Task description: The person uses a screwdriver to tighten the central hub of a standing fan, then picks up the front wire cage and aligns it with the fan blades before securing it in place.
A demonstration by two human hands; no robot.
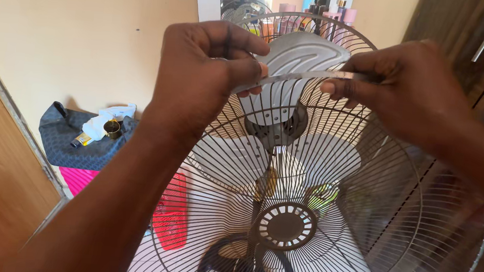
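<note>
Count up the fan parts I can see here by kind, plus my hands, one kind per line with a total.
Wire fan guards: 2, rear guard, front guard
Pale fan blades: 3
Thin metal band pinched between both hands: 1
Hands: 2, left hand, right hand
Total: 8

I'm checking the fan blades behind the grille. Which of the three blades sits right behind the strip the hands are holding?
The top blade: it points upward behind the metal strip pinched by the left hand and right hand. The other two blades spread lower, left and right.
</note>
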